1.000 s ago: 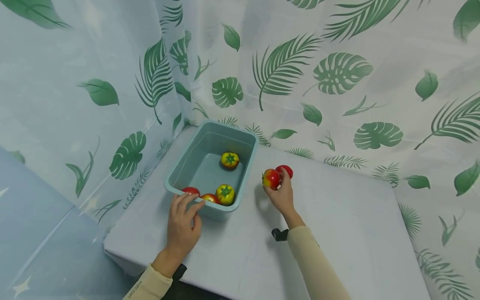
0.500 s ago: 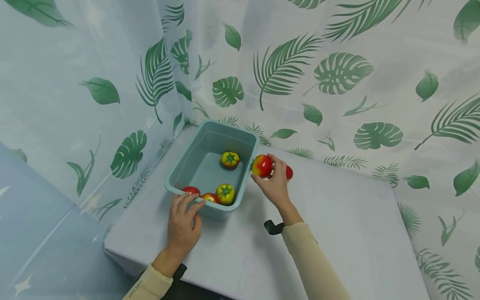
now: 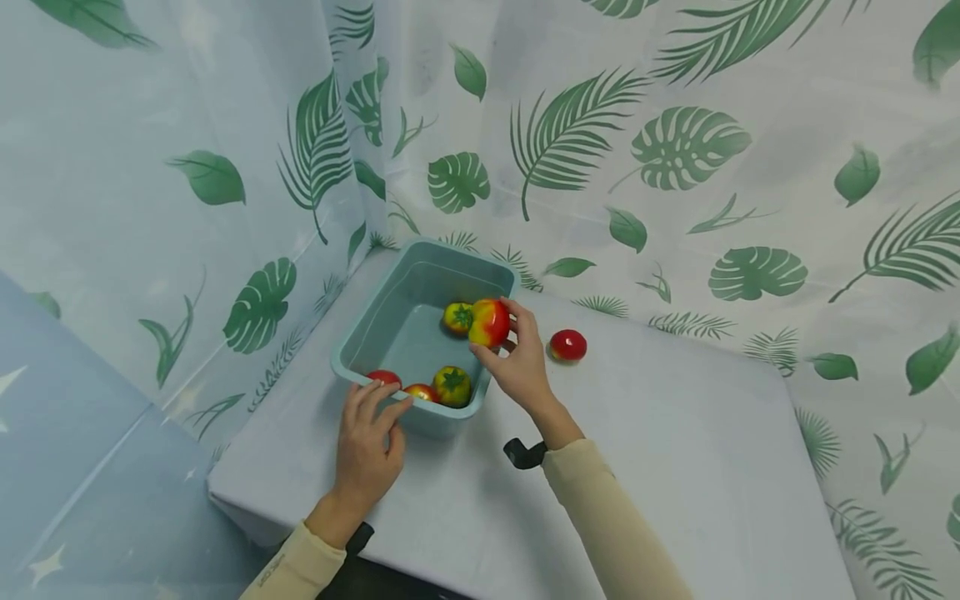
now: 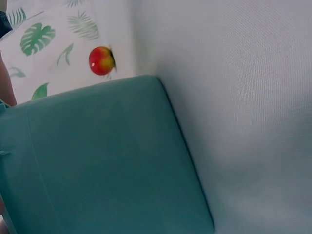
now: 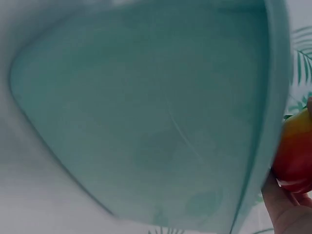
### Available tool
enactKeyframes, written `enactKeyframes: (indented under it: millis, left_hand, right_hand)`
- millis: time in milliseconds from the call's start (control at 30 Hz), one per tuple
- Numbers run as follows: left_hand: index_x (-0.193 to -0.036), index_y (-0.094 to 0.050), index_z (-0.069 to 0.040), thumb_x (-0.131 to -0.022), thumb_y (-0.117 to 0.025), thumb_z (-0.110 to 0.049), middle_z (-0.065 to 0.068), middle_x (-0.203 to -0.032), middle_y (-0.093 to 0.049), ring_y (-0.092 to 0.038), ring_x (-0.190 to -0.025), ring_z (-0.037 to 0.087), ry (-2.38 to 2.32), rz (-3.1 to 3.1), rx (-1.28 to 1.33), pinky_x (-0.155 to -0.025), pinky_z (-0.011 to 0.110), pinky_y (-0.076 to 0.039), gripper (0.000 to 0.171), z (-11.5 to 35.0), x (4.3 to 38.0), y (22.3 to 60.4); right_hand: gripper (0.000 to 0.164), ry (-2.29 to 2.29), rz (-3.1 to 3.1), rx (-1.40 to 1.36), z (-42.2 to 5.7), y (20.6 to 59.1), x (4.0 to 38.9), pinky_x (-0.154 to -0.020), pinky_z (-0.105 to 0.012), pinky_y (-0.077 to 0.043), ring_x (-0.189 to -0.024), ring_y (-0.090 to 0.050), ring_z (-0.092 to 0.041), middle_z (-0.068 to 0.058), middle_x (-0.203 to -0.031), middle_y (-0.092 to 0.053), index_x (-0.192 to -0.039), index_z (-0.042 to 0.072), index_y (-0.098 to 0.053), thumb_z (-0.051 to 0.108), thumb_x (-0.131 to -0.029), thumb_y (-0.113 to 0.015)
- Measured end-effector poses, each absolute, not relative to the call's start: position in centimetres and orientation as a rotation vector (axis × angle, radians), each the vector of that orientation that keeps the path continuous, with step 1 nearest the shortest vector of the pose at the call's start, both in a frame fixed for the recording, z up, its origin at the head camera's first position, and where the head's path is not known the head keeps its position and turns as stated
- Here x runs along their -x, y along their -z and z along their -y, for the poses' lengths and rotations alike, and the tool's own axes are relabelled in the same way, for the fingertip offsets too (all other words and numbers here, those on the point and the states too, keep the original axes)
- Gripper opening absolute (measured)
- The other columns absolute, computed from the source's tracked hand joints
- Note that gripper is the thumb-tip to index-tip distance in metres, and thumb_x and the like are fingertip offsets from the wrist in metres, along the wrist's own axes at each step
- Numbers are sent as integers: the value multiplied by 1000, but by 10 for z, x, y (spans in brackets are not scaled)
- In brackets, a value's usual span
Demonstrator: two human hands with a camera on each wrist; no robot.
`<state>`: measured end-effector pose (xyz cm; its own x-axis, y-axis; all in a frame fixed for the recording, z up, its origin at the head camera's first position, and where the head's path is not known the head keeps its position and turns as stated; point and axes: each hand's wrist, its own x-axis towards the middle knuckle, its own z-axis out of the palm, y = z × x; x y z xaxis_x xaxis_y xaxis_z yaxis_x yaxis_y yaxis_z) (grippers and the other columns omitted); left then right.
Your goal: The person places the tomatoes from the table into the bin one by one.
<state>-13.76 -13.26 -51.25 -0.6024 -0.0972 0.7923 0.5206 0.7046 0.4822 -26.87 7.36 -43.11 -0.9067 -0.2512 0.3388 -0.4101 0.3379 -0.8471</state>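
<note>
In the head view my right hand [image 3: 525, 367] pinches a red and yellow tomato [image 3: 491, 322] between thumb and fingers, over the right rim of a blue-green plastic bin [image 3: 498, 350]. The right wrist view has this tomato [image 5: 295, 153] at its right edge, next to the bin's rim. My left hand [image 3: 367, 450] rests its fairly straight fingers on the bin's near rim. Inside the bin lie a yellow-green tomato [image 3: 454, 319] towards the back, partly covered by the held one, and another [image 3: 452, 386] near the front. Beside it, the near rim partly hides two redder tomatoes [image 3: 422, 392].
A single red tomato [image 3: 567, 345] lies on the white-covered table [image 3: 675, 433], right of the bin. Leaf-printed curtains [image 3: 570, 150] hang behind and to the left. Each wrist wears a black camera mount [image 3: 522, 454].
My right hand has carried the tomato up and left from beside the red one to over the bin's right rim. The red tomato is now uncovered. My left hand stays at the rim.
</note>
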Motion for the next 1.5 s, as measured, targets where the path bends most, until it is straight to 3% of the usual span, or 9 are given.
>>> enactKeyframes:
  millis: [167, 500, 833, 1100, 1367, 1500]
  left_hand:
    - [-104, -73, -5, -81, -48, 1, 16, -118, -63, -50, -118, 42, 902, 2049, 321, -106, 67, -24, 35, 132, 138, 514]
    - [-105, -73, -4, -83, -48, 1, 17, -119, -63, -49, -119, 42, 896, 2045, 327, -109, 65, -23, 34, 133, 140, 515]
    - [-105, -73, -4, -83, -48, -1, 15, -120, -63, -49, -119, 43, 914, 2047, 316, -109, 66, -22, 34, 132, 141, 513]
    - [-106, -73, -4, -83, -49, -1, 16, -121, -62, -48, -118, 44, 910, 2060, 315, -110, 64, -21, 33, 133, 139, 513]
    - [-104, -73, -4, -83, -49, -1, 17, -119, -63, -48, -119, 42, 907, 2059, 309, -110, 65, -22, 33, 132, 139, 513]
    - [-104, -73, -4, -82, -48, 0, 16, -120, -63, -48, -120, 42, 919, 2050, 310, -109, 65, -22, 34, 132, 139, 513]
  right_hand:
    - [78, -1560, 2492, -669, -59, 435, 270, -94, -40, -51, -120, -49, -22, -4, -141, -43, -147, 18, -36, 12, -82, -78]
    - [75, -1437, 2574, -901, -37, 433, 268, -88, -32, -54, -116, -54, -20, -6, -139, -47, -145, 8, -39, 16, -82, -78]
    - [76, -1295, 2653, -1044, -31, 431, 265, -90, -29, -53, -121, -52, -19, -4, -142, -47, -146, 12, -39, 18, -82, -79]
    - [75, -1267, 2699, -1145, -35, 432, 262, -96, -36, -51, -125, -51, -20, -3, -148, -44, -149, 11, -37, 25, -86, -75]
    - [59, -1325, 2584, -1129, -46, 431, 264, -93, -35, -52, -122, -52, -20, -8, -141, -50, -141, 8, -47, 16, -88, -72]
    - [51, -1367, 2518, -1062, -58, 432, 271, -93, -40, -52, -120, -54, -20, -11, -135, -53, -135, 6, -52, 11, -88, -70]
